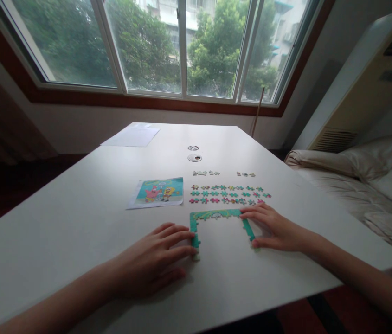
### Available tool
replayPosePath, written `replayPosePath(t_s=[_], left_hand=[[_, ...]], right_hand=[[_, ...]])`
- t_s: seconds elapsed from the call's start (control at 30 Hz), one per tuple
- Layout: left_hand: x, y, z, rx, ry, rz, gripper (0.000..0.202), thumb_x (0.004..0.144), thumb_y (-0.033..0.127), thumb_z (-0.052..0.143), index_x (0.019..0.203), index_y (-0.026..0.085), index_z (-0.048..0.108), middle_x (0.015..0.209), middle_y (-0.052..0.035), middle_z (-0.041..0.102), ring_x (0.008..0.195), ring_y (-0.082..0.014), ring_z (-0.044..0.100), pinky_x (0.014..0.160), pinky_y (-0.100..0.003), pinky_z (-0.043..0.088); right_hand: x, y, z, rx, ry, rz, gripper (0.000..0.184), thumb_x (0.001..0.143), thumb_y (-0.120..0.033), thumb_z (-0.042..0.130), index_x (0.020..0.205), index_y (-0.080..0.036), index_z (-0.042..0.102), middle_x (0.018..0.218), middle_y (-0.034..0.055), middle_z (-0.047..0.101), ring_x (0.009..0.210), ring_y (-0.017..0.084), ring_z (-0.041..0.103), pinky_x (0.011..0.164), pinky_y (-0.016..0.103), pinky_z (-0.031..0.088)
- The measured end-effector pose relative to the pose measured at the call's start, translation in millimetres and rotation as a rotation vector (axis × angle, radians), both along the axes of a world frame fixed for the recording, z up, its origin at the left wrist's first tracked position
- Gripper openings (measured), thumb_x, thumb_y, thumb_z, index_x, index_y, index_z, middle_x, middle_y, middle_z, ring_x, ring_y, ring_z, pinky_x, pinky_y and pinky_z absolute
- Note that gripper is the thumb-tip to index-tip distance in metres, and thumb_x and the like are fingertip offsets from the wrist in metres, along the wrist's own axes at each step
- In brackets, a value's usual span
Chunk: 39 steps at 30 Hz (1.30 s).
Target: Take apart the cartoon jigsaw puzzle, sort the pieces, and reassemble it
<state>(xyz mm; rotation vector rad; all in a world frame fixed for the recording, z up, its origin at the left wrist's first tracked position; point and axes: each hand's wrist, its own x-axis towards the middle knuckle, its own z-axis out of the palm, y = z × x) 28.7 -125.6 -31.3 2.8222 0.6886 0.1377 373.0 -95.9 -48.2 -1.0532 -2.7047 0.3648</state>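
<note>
A partly joined teal jigsaw frame (216, 215), with a top edge and two side strips, lies on the white table (77, 222). My left hand (154, 260) rests flat with its fingers stretched out, the fingertips touching the left strip. My right hand (274, 227) lies flat against the right strip, fingers extended along it. Neither hand holds anything. Rows of loose puzzle pieces (228, 194) lie just beyond the frame. A colourful cartoon reference picture (157, 191) sits to the left of them.
A few more loose pieces (205, 173) lie farther back, near two round cable holes (194, 157). A white sheet of paper (131, 137) is at the far left. A cream sofa (366, 185) stands right of the table. Large windows (182, 46) face trees.
</note>
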Motion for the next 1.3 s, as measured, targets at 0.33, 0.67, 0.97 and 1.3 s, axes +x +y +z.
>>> replayPosePath(t_s=[0.33,0.67,0.97,1.3], left_hand=[[-2.4,-0.7,-1.8,0.015,-0.035,-0.004,0.031,0.084,0.03,0.046,0.115,0.025,0.047,0.126,-0.0065,0.046,0.114,-0.0245,0.042,0.097,-0.042,0.031],[0.8,-6.5,9.4,-0.004,-0.049,-0.028,0.027,0.085,0.029,0.046,0.111,0.023,0.049,0.118,-0.0067,0.051,0.107,-0.0232,0.046,0.094,-0.04,0.034],[1.0,-5.3,8.4,-0.019,-0.096,-0.019,0.027,0.084,0.029,0.048,0.11,0.024,0.05,0.115,-0.007,0.053,0.104,-0.0227,0.048,0.093,-0.038,0.035],[-0.1,-4.5,7.3,-0.027,-0.023,-0.021,0.028,0.086,0.031,0.044,0.113,0.023,0.047,0.119,-0.007,0.05,0.107,-0.0232,0.045,0.094,-0.04,0.033]], right_hand=[[-1.8,-2.7,15.8,-0.042,0.031,-0.02,0.045,0.078,-0.043,0.053,0.117,-0.022,0.049,0.126,0.0103,0.047,0.116,0.023,0.041,0.099,0.041,0.028],[50.0,124.1,16.7,0.052,-0.106,-0.517,0.028,0.08,-0.03,0.047,0.099,-0.018,0.064,0.091,0.0049,0.067,0.076,0.016,0.06,0.07,0.026,0.044],[50.9,161.8,-5.9,0.021,-0.088,-0.609,0.028,0.072,-0.033,0.056,0.09,-0.016,0.067,0.084,0.0058,0.067,0.073,0.016,0.06,0.066,0.025,0.043],[28.6,131.2,10.8,-0.046,0.084,-0.551,0.026,0.07,-0.038,0.059,0.08,-0.014,0.062,0.073,0.0041,0.065,0.064,0.013,0.057,0.059,0.024,0.043]])
